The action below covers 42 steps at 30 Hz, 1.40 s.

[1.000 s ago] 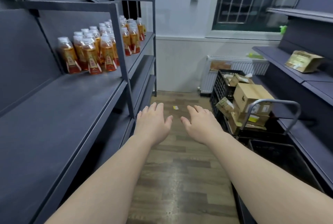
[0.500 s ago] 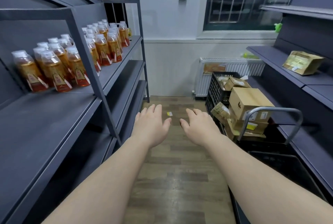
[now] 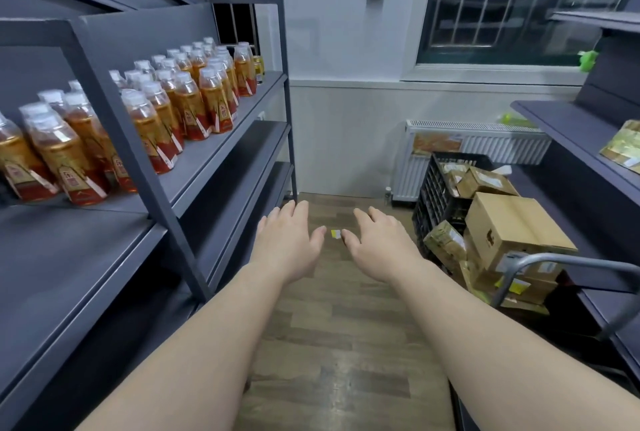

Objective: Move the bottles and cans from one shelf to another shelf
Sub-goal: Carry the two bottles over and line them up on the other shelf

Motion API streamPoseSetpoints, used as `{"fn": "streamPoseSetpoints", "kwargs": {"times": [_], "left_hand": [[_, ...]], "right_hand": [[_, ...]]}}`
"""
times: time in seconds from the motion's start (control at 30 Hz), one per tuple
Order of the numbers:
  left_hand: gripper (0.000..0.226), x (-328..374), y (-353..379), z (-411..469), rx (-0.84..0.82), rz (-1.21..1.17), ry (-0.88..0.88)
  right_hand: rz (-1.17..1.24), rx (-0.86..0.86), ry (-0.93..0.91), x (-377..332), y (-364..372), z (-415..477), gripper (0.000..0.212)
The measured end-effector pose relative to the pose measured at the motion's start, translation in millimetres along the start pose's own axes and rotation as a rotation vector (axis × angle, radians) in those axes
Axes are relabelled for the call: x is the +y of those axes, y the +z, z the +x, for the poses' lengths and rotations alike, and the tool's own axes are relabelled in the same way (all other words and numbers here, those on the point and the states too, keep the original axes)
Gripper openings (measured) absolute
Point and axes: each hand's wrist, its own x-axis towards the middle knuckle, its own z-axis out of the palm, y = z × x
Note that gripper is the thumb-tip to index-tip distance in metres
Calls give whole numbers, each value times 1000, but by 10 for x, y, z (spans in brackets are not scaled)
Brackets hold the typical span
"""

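Observation:
Several bottles of amber drink [image 3: 173,108] with white caps and red-gold labels stand in rows on the upper left grey shelf [image 3: 221,150]. A small yellow can [image 3: 258,67] stands at the far end of the rows. My left hand [image 3: 289,243] and my right hand [image 3: 379,243] stretch out side by side over the wooden floor, palms down, fingers apart, holding nothing. Both are below and to the right of the bottles, not touching them. The nearer section of the left shelf [image 3: 69,278] is bare.
Grey shelving [image 3: 568,125] on the right carries a yellow-green packet [image 3: 623,146]. Cardboard boxes [image 3: 512,233] and a black crate [image 3: 440,195] sit at the right by a metal cart handle [image 3: 568,264]. A radiator [image 3: 478,150] is on the far wall. A small yellow scrap [image 3: 335,233] lies on the floor.
The view has moved forward along the aisle, so the bottles are nearer and lower left. Both hands keep the same open, outstretched pose.

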Motion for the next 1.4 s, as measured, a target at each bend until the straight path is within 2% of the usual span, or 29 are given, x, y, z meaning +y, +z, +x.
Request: {"fn": "streamPoseSetpoints", "kwargs": {"times": [0.33,0.6,0.8,1.0,1.4], "left_hand": [[57,-357,-19,1362,18,-40,-32],[59,-572,9,2087,-17,9,-79],[59,-800,32,2519,41,41,-211],[64,-1045,-28,2788,100,81,-422],[64,-1564,-267,2539,234,158,-828]], "right_hand": [[-21,-8,-3,-101,-157,1405,64],[-49,-15,-70,-217,-192,2374,59],[-76,-30,-222,-369,-181,3140,59],[-54,-91,-435,-601,-294,3761,61],[-53,-205,-887,-1576,-49,4239,65]]}}
